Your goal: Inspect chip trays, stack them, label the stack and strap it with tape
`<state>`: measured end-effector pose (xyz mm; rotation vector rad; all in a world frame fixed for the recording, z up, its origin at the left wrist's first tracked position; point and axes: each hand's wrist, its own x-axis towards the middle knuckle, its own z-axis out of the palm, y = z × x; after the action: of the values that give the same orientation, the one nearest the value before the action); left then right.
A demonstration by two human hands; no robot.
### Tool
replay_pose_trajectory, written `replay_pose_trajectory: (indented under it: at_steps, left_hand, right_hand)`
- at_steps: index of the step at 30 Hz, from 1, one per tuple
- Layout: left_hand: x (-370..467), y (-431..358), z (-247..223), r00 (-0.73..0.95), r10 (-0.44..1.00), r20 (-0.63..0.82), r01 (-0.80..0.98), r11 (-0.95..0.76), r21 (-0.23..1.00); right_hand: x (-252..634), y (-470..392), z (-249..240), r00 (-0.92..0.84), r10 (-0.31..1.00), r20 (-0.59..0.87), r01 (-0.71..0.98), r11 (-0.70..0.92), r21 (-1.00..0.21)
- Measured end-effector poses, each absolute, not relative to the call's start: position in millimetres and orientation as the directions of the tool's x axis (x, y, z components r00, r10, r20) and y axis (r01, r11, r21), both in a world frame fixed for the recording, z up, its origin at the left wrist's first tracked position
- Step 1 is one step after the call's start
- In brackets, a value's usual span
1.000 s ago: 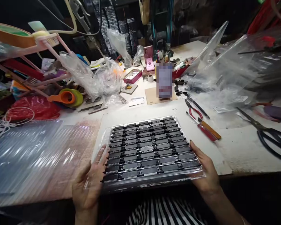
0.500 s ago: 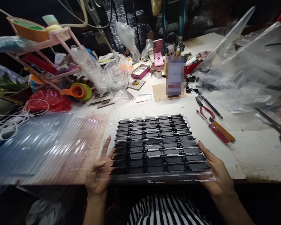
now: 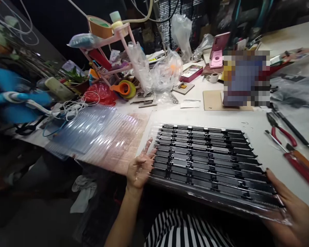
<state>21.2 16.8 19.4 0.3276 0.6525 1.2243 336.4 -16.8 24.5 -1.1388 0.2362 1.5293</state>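
1 clear tray (image 3: 208,196) of many black parts (image 3: 201,159), left hand (image 3: 139,169) and right hand (image 3: 296,209) holding 1 end each, fingers part open

one head-worn view faces forward and down over a bench (image 3: 130,154), seemingly close.

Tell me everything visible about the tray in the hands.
The tray looks like thin, clear plastic, filled with rows of black parts bearing comb-like teeth. It looks roughly level, near edge slanting down rightward in the picture, at the near side of the white table. The left hand holds its left end, the right hand its right; whether the table supports it is unclear.
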Motion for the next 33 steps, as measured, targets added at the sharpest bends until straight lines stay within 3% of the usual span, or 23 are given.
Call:
replay_pose_trajectory:
  at_steps: [3, 9, 23, 28, 33]
  left_hand:
    - [18.4, 17.7, 17.4, 0.218, 0.925, -0.312, -0.781, 0.357, 0.512]
    - [16.3, 19.2, 16.2, 0.228, 0.91, -0.346, -0.792, 0.38, 0.478]
    - [19.6, 17.6, 22.0, 0.202, 0.926, -0.318, -0.749, 0.355, 0.559]
    - [19.5, 19.8, 20.3, 0.257, 0.928, -0.268, -0.793, 0.361, 0.49]
    - [21.7, 10.9, 17.3, 0.181, 0.974, -0.135, -0.894, 0.22, 0.389]
  right_hand:
    - [326.5, -14.3, 41.3, 0.191, 0.454, -0.87, -0.882, -0.31, -0.355]
    - [320.1, -24.2, 45.8, 0.16, 0.523, -0.837, -0.897, -0.277, -0.345]
    - [328.2, -25.1, 31.1, 0.023, 0.692, -0.721, -0.944, -0.222, -0.243]
    - [327.2, -24.7, 29.4, -0.063, 0.791, -0.609, -0.953, -0.228, -0.198]
    - [324.0, -22.6, 28.1, -0.092, 0.828, -0.554, -0.96, -0.222, -0.172]
